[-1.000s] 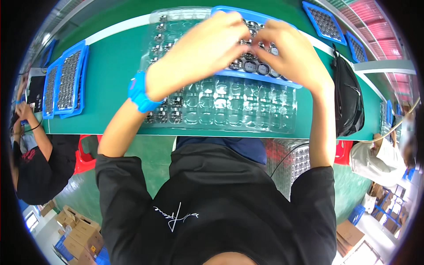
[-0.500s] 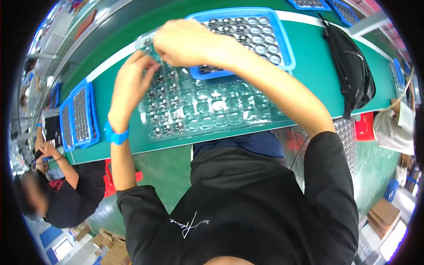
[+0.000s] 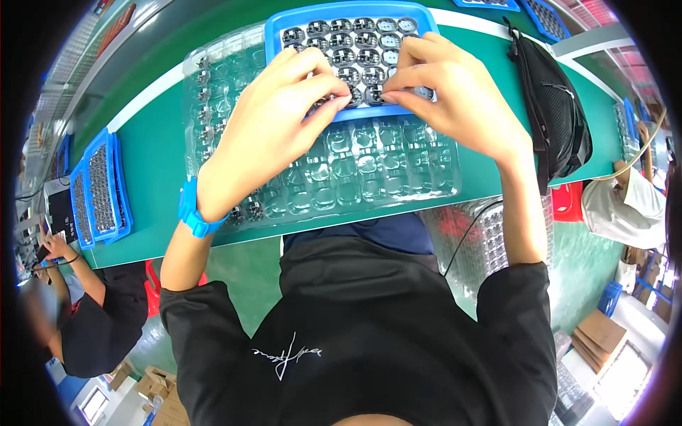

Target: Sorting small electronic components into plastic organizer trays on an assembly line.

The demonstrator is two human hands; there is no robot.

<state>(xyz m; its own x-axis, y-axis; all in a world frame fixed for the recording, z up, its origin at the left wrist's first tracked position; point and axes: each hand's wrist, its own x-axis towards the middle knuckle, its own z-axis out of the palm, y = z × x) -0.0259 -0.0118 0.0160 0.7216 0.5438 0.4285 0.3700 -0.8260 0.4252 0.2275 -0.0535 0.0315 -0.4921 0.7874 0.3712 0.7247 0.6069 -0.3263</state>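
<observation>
A blue tray [image 3: 369, 112] holds rows of small round black-and-silver parts [image 3: 342, 57], with white-faced ones toward its right. Over its near edge, my left hand [image 3: 273, 117] pinches a small round black part at the tray's front row. My right hand [image 3: 455, 96] is closed too, thumb and finger together at a neighbouring round part in that row; its fingertips partly cover what they grip. Beneath the blue tray lies a clear plastic blister tray [image 3: 344, 170] with moulded pockets. Small black parts sit in its left columns, partly hidden by my left forearm.
A black backpack [image 3: 558, 106] lies at the table's right. Blue trays of parts [image 3: 99, 192] stand at the left end, and more [image 3: 545, 18] at the far right. Another person [image 3: 96, 312] sits at the left; one in a light shirt [image 3: 621, 209] is at the right.
Both hands have moved right from the clear tray's far left corner to the blue tray's near row. The blue tray now sits further left over the clear tray.
</observation>
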